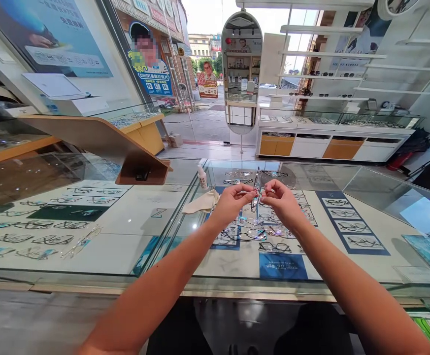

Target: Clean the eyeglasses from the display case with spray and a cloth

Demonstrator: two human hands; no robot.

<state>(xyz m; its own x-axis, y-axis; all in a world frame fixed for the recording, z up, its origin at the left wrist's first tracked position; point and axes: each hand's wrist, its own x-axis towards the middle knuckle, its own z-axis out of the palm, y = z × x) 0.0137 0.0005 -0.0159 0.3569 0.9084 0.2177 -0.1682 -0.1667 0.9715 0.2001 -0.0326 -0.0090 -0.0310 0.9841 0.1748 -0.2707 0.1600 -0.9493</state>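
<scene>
Above the glass counter, my left hand (237,195) and my right hand (278,197) meet at a pair of eyeglasses (257,185) turned on end. The left fingertips pinch the frame from one side. Thumb and fingers of my right hand are closed at its other side, and fine detail there is too small to make out. A beige cleaning cloth (202,202) lies by my left wrist, with a small white bottle (202,177) upright behind it. More eyeglasses (246,234) are seen below and behind my hands, including a dark-framed pair (275,247).
The glass counter (215,281) spans the front. Inside it, eyeglasses lie on a dark blue display strip (351,222) at right and in rows at left. A brown slanted panel (96,138) juts over the left side. An oval mirror (242,71) stands beyond.
</scene>
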